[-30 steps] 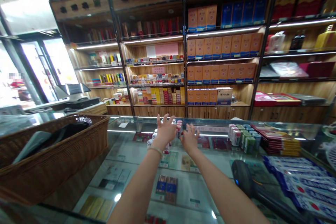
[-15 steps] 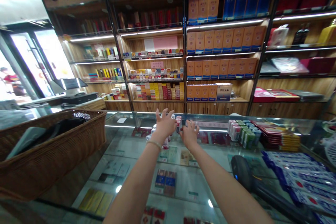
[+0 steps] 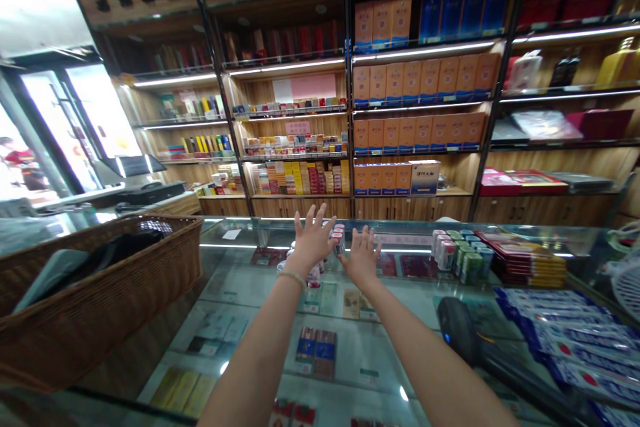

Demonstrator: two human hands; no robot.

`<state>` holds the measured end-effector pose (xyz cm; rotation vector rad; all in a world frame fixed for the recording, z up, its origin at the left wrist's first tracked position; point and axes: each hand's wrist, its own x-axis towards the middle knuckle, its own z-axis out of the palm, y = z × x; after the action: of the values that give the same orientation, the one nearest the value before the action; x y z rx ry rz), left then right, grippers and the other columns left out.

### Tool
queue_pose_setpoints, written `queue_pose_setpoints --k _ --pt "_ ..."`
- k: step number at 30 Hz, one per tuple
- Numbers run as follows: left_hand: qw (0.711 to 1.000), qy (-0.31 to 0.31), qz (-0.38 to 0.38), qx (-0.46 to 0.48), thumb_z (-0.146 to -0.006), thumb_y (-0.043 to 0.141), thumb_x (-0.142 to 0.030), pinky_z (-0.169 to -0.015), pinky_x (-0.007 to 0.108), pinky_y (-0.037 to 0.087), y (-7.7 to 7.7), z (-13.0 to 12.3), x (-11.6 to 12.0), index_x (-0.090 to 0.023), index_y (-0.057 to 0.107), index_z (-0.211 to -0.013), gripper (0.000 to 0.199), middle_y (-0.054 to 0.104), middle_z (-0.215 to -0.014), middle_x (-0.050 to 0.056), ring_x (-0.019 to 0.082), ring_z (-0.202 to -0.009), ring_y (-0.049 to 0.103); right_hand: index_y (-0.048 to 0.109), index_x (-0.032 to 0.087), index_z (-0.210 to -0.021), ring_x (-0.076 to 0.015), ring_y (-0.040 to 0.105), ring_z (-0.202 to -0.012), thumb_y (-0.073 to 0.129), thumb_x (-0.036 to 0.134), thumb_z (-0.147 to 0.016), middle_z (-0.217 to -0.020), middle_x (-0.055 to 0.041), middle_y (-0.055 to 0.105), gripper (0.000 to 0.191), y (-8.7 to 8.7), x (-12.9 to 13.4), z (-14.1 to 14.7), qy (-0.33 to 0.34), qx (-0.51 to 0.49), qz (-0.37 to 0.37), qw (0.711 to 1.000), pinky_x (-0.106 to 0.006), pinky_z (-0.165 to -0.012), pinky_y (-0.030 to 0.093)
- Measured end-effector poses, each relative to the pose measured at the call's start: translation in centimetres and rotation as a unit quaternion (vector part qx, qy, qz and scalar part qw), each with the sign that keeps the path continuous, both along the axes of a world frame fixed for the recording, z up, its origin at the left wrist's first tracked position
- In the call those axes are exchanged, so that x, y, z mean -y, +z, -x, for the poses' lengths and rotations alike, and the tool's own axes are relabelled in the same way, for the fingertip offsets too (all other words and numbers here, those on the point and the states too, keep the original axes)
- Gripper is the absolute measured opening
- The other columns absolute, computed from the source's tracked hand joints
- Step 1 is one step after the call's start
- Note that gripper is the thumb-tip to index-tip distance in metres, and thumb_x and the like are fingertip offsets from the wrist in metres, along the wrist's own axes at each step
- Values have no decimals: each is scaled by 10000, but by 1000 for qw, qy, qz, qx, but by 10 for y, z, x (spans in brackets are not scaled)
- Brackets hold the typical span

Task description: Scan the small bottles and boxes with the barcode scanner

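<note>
Both my arms reach out over the glass counter [image 3: 240, 320]. My left hand [image 3: 312, 237], with a bracelet at the wrist, has its fingers spread above a cluster of small white and pink containers [image 3: 314, 276], which it partly hides. Between my hands stands a short row of small red-and-white containers [image 3: 338, 235]. My right hand [image 3: 361, 256] is just right of that row, its fingers apart and nothing in them. Whether either hand touches the containers I cannot tell.
At the left stands a wicker basket [image 3: 110, 307]. On the right are green and pink small containers [image 3: 465, 257], stacked red and yellow packs [image 3: 520, 260], a black handheld scanner [image 3: 457, 330] and blue-white packets [image 3: 575, 333]. Shelves of orange boxes [image 3: 420, 83] line the back wall.
The fingers of both hands have straightened and spread wider. Both hands stay over nearly the same spot by the small containers. The camera view has shifted slightly.
</note>
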<state>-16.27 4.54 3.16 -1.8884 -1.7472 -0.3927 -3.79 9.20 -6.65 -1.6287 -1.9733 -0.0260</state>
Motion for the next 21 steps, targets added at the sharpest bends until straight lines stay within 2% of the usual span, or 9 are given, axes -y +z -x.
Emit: queue_pose_setpoints --k 2,4,8,11,16,21 --pt "1000 -1 1 -9 -874 628 -452 -1182 717 64 -1 1 0 -343 518 -1432 580 273 -1652 74 362 -1514 215 134 160 -1598 -352 1 -1543 589 522 -884 -1675 -196 23 921 -1 -1 0 0 7 5 1000 -614 -1182 99" --pt "1000 0 1 -14 -880 621 -468 -1181 721 57 -2 1 0 -336 501 -1447 595 272 -1652 82 361 -1519 205 78 177 -1606 -352 -28 -1543 589 541 -879 -1678 -179 -14 959 -3 -2 0 0 15 9 1000 -616 -1188 80" --pt "1000 2 -2 -7 -883 618 -469 -1190 707 73 0 1 0 -337 488 -1459 605 276 -1650 82 362 -1524 197 47 191 -1608 -356 -19 -1543 588 551 -879 -1679 -175 -19 976 -3 -1 -1 2 18 17 1000 -619 -1191 58" --pt "1000 3 -23 2 -899 595 -459 -1193 699 79 5 -1 1 -341 474 -1470 595 276 -1650 82 359 -1524 201 52 174 -1607 -352 -9 -1543 555 538 -902 -1676 -188 -4 939 3 6 0 6 12 8 1000 -615 -1191 60" --pt "995 -5 -98 21 -920 567 -450 -1205 664 57 19 -7 5 -322 472 -1476 578 309 -1634 104 343 -1516 226 86 161 -1606 -350 -4 -1544 521 515 -933 -1675 -193 8 876 31 19 -5 24 9 -20 999 -611 -1191 57" --pt "987 -15 -151 44 -932 554 -433 -1209 640 61 36 -25 19 -308 486 -1469 555 334 -1621 116 349 -1506 246 105 201 -1607 -357 -39 -1543 531 531 -931 -1679 -176 -13 865 63 27 -33 29 13 -51 998 -624 -1187 6"
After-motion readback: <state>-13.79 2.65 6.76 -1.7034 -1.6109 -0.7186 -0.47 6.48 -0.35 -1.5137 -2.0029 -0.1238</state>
